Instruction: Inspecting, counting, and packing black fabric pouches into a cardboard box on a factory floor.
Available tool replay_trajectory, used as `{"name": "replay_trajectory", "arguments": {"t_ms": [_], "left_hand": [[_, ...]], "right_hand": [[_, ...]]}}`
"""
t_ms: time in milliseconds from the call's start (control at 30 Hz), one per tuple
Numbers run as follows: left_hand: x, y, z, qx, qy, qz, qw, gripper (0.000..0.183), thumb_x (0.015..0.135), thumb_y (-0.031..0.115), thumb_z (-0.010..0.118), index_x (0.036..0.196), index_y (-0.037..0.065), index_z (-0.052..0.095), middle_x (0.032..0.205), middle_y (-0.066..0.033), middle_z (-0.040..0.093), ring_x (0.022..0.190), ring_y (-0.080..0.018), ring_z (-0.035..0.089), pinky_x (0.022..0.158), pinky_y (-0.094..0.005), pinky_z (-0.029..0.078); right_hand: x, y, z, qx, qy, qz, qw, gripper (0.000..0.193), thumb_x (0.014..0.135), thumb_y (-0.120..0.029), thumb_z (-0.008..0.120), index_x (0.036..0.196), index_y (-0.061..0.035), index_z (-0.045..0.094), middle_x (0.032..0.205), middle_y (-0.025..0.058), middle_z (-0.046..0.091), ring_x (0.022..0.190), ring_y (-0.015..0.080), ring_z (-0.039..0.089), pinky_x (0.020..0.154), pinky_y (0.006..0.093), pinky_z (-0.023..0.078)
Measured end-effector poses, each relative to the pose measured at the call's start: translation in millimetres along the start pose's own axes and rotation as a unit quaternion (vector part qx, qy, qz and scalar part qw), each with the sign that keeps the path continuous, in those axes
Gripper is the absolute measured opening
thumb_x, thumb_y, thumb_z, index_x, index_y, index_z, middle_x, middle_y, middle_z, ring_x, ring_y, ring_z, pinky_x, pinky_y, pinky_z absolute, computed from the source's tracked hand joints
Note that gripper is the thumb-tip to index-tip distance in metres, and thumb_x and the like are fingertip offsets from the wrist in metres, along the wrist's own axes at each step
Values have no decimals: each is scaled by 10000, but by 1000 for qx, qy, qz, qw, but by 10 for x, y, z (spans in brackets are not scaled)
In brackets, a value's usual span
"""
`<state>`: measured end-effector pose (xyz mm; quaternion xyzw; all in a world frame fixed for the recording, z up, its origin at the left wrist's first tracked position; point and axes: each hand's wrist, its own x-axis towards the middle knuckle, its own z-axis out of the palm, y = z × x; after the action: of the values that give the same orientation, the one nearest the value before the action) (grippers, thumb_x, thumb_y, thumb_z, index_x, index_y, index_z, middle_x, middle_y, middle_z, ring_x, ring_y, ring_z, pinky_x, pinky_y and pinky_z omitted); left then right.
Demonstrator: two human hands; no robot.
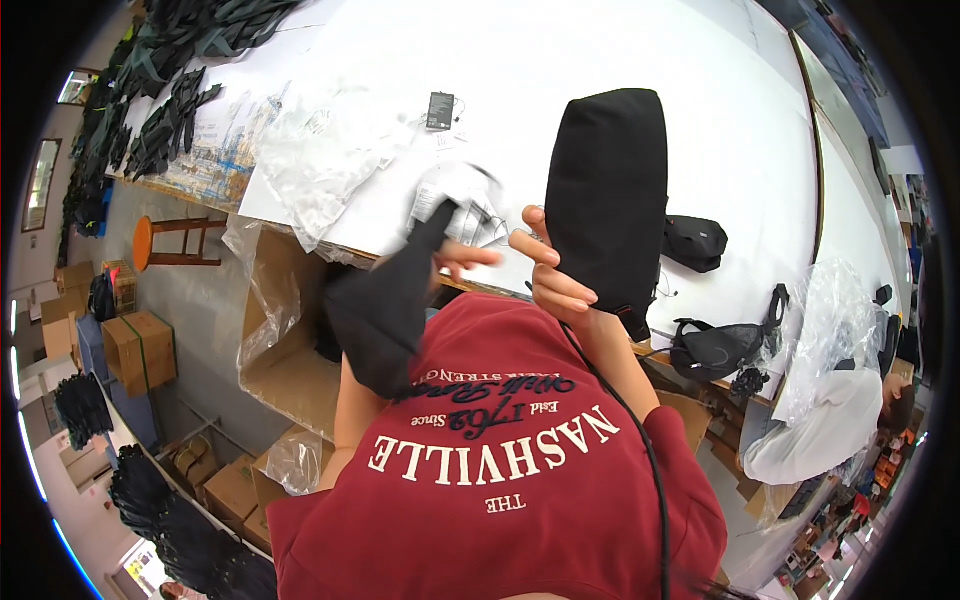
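My right hand (562, 278) grips the lower left side of a long black fabric pouch (608, 185), held upright over the white table. To its left, my left hand (468, 257) is partly hidden behind a second black fabric piece (380, 315), smeared by motion. That piece hangs from the hand, its narrow end up and its wider end in front of my forearm. Just beyond the left hand lies a blurred clear plastic bag (455, 195) with a printed label. A small black rolled pouch (695, 243) rests on the table right of the long one.
Crumpled clear plastic (320, 150) and a black tag (440, 110) lie on the white table (700, 60). Black straps (165, 125) are heaped at far left. A black waist bag (715, 345) sits at right. An open cardboard box (285, 370) stands below the left table edge, near an orange stool (145, 242).
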<state>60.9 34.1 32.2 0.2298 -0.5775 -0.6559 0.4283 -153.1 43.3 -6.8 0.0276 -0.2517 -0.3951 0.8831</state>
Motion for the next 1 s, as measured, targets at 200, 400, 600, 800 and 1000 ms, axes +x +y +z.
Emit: {"name": "replay_trajectory", "arguments": {"t_ms": [200, 400, 600, 800, 1000], "left_hand": [[5, 242, 188, -217, -17, -192, 957, 317, 949, 110, 392, 1133, -96, 548, 1180, -131, 431, 1051, -192, 457, 958, -281, 326], [-36, 399, 316, -177, 20, -168, 970, 333, 946, 170, 408, 1074, -92, 568, 1106, -117, 460, 1039, -182, 443, 950, -269, 301], [-66, 453, 312, -132, -15, -176, 975, 344, 943, 196, 414, 1026, -94, 579, 1085, -120, 472, 1018, -182, 446, 940, -278, 306], [-83, 435, 219, -109, -46, -157, 980, 346, 941, 201, 413, 1006, -96, 580, 1073, -122, 480, 1010, -184, 447, 937, -282, 306], [-48, 400, 72, -99, -53, -117, 987, 350, 939, 205, 413, 986, -98, 582, 1061, -124, 487, 1003, -185, 449, 934, -286, 306]], "right_hand": [[-60, 87, -55, -13, 158, -30, 987, 477, 953, -369, 347, 1147, 59, 426, 796, 175, 492, 352, 194, 511, 299, 250, 411], [-72, 187, 55, -113, 205, -31, 972, 445, 934, -378, 376, 1051, 37, 481, 805, 156, 488, 546, 225, 522, 319, 271, 437], [90, 211, 108, -10, 86, 38, 996, 448, 912, -382, 414, 1067, 34, 478, 722, 109, 417, 640, 249, 500, 475, 405, 570], [133, 199, 165, -49, 91, 31, 994, 436, 913, -379, 419, 1047, 32, 480, 716, 105, 416, 617, 238, 494, 473, 394, 563], [155, 222, 176, -91, 115, 53, 988, 425, 913, -375, 424, 1027, 30, 483, 711, 102, 414, 594, 228, 488, 471, 383, 556]]}}
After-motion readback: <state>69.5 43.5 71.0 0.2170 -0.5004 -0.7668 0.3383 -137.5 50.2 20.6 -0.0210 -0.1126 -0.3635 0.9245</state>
